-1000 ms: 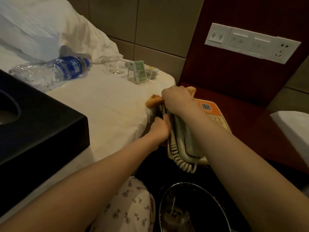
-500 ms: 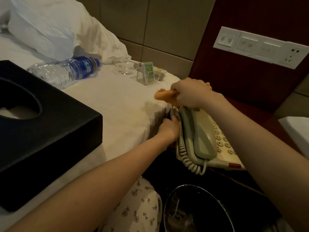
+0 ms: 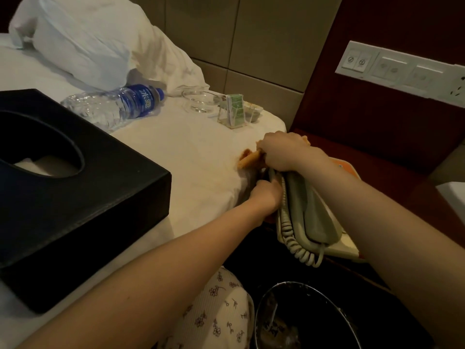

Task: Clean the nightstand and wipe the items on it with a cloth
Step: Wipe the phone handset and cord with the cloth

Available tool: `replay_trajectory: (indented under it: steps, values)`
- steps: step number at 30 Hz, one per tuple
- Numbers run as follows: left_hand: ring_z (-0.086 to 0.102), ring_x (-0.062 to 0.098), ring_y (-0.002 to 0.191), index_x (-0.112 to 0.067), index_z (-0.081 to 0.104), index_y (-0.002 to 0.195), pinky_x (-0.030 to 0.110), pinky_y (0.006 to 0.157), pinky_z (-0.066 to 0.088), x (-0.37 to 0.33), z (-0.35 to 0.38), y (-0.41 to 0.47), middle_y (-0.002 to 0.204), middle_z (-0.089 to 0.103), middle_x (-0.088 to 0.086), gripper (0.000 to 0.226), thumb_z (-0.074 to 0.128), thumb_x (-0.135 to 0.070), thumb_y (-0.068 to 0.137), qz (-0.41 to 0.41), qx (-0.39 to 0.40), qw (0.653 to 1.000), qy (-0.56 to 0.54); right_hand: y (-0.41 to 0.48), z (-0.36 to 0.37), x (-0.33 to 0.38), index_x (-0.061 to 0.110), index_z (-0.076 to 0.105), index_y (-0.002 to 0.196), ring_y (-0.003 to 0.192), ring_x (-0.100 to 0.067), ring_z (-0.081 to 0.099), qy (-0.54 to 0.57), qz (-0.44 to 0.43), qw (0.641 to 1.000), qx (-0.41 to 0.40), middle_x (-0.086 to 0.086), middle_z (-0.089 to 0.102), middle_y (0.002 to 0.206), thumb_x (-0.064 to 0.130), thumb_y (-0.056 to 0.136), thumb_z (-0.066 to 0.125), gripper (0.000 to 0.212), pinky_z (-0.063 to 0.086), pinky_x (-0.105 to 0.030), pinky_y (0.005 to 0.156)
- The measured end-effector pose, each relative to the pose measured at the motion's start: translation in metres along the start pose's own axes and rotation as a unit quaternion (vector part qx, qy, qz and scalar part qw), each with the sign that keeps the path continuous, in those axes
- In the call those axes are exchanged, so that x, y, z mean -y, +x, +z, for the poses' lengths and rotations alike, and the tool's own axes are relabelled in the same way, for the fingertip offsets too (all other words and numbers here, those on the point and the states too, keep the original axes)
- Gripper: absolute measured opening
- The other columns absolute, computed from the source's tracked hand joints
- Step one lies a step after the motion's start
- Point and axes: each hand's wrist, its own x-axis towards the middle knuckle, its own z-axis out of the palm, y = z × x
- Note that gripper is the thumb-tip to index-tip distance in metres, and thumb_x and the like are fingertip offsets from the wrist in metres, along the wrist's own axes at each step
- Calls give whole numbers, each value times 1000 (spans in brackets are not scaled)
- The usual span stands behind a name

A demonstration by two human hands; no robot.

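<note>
The telephone [image 3: 309, 212] is being wiped: cloth [image 3: 251, 158] clutched in the right hand [image 3: 281, 152], base gripped by the left hand [image 3: 266, 195]; the nightstand [image 3: 392, 177] beyond remains unwiped.

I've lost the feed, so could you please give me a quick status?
Right hand closed on orange cloth, atop the telephone. Left hand gripping the telephone's near-left edge. Nothing in the way.

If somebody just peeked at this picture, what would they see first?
Probably the two arms reaching to the middle, where the right hand presses an orange cloth on the top end of a beige telephone while the left hand grips its side. Next, the big black tissue box on the white bed at left.
</note>
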Motion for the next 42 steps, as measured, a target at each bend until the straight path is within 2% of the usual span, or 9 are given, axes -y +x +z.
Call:
replay_trajectory:
  steps: [5,10,14,16,21,26,32,38,42]
  values:
    - [54,24,84,-20,49,86,37,78,51,1,-4,-5,89,56,8,37,23,-41,101,11,59,995,-82,-27,-3,1,15,58,84,74,-23,54,100,35,994,21,-2,54,78,13,83,47,12,38,-31,58]
    - [52,17,75,-18,51,94,29,66,48,-3,-8,-9,82,54,4,44,21,-50,100,-2,80,990,-120,-48,2,11,9,58,105,98,-29,55,92,137,982,-92,-8,56,101,23,91,49,22,38,-36,73]
    - [50,16,71,-21,50,81,27,61,45,-6,-10,-15,78,53,3,37,27,-44,100,-6,79,991,-110,-58,-1,21,11,56,112,106,-28,53,69,156,984,-58,-11,56,114,17,91,51,22,33,-33,73]
    - [51,16,69,-20,50,82,26,58,45,-6,-10,-16,77,53,4,36,28,-40,101,-2,68,993,-101,-71,-8,22,11,55,97,96,-26,50,63,143,987,-31,-10,53,100,17,91,51,10,33,-33,74]
    - [45,15,59,-14,46,70,23,47,44,-5,-12,-19,61,51,5,36,33,-25,102,-8,80,992,-95,-105,-11,31,16,31,62,72,-18,39,56,104,993,17,1,32,67,22,90,50,34,31,-34,69]
    - [42,13,56,-15,44,67,20,47,40,-9,-22,-18,64,42,2,37,35,-32,99,-55,107,987,-111,-105,4,35,13,49,84,93,-28,52,114,142,974,-132,-7,46,86,24,90,48,13,31,-36,72]
    - [47,8,30,-15,43,66,11,32,37,-12,-29,-18,37,48,-2,42,34,-39,99,-48,119,986,-106,-75,10,28,7,57,113,111,-33,51,124,197,954,-189,-13,55,119,19,94,42,27,35,-43,92]
    - [47,9,39,-17,46,63,13,38,39,-9,-23,-17,50,48,-2,44,42,-49,93,-77,100,983,-131,-42,8,7,18,61,96,104,-29,54,184,165,965,-93,-3,56,94,25,93,46,17,28,-51,101]
    - [53,26,80,-15,56,92,42,62,48,-11,-25,-23,92,56,10,50,41,-62,87,-128,138,971,-149,-25,10,-1,19,61,88,101,-29,54,158,160,973,-53,-2,54,87,26,92,50,14,22,-56,103]
